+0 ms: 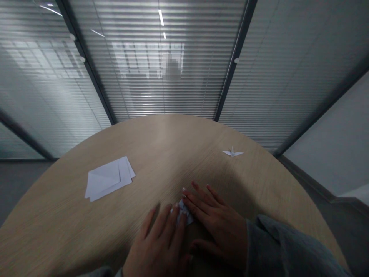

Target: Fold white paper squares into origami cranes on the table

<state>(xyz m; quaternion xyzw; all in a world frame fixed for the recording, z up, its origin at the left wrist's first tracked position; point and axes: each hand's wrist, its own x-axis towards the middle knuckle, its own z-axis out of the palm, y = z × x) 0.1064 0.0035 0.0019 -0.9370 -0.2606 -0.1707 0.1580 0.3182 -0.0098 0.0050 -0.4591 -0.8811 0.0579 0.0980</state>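
A small piece of folded white paper (188, 218) lies on the wooden table near its front edge, largely covered by my fingers. My left hand (163, 238) rests over its left side, fingers stretched out and the fingertips touching the paper. From the right, my right hand (215, 219) lies flat with its fingers extended, the index finger along the paper's upper right side. How the paper is folded underneath cannot be made out. A finished white paper crane (232, 152) with spread wings stands farther back on the right.
Several white paper sheets (108, 179) lie in an overlapping stack on the left of the round wooden table (173, 142). Behind the table's far edge stands a glass partition with closed blinds (178, 92), framed by dark posts. A white wall (331, 142) is at the right.
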